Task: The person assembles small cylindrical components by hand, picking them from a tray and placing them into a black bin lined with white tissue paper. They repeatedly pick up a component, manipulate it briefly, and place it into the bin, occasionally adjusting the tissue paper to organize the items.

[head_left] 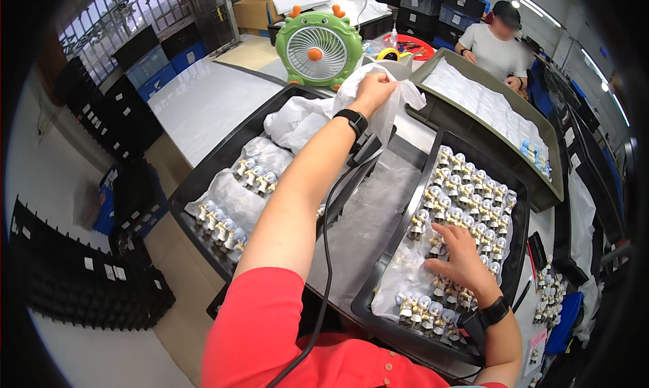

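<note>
My left hand (pixel 375 94) reaches far forward with its fingers pinched on a thin white sheet (pixel 390 119), which hangs down from them. My right hand (pixel 462 258) hovers over the right black tray (pixel 363 294), thumb and fingers spread. Several rows of small blue-haired figurines (pixel 477 202) stand in that tray on thin white lining. The nearest ones are just beside and under my right fingers; whether they touch is unclear. Under my left forearm, the left black tray (pixel 181 197) contains more figurines (pixel 220 227) with white sheets (pixel 236 193) between and over them.
Behind the trays stands a green fan (pixel 318 50). An olive bin (pixel 483 121) with white wrapping is at the back right, near another person (pixel 497 46). A black cable (pixel 329 253) runs between the trays. More figurines (pixel 551 297) lie at the right; black crates (pixel 88 273) are at the left.
</note>
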A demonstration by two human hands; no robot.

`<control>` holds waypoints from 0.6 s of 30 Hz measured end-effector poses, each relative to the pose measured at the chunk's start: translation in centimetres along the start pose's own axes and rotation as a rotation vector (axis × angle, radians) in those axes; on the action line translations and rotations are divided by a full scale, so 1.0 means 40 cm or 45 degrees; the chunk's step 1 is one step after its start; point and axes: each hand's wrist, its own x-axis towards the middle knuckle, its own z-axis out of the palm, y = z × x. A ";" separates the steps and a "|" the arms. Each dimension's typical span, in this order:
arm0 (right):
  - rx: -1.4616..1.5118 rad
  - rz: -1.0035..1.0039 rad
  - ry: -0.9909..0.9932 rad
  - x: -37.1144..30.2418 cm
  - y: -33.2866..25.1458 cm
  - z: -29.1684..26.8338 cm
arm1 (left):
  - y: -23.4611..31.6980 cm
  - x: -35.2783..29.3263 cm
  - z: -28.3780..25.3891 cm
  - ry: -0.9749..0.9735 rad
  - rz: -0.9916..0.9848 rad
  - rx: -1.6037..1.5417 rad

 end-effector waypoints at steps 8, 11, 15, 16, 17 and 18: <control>0.039 -0.007 -0.011 -0.001 0.006 0.001 | 0.026 -0.023 0.026 -0.796 -0.147 0.874; 0.042 -0.033 -0.004 -0.006 0.009 0.001 | 0.077 -0.042 0.024 -1.064 -0.136 1.290; 0.057 -0.054 -0.012 -0.005 0.007 -0.003 | 0.090 -0.029 0.043 -1.154 -0.108 1.431; 0.070 -0.057 -0.023 -0.003 0.007 -0.005 | 0.084 -0.020 0.052 -1.148 -0.017 1.456; 0.083 -0.062 -0.035 -0.001 0.006 -0.007 | 0.079 -0.012 0.060 -1.140 0.073 1.482; 0.073 -0.050 -0.037 -0.003 0.007 -0.007 | 0.091 -0.021 0.072 -1.144 0.163 1.496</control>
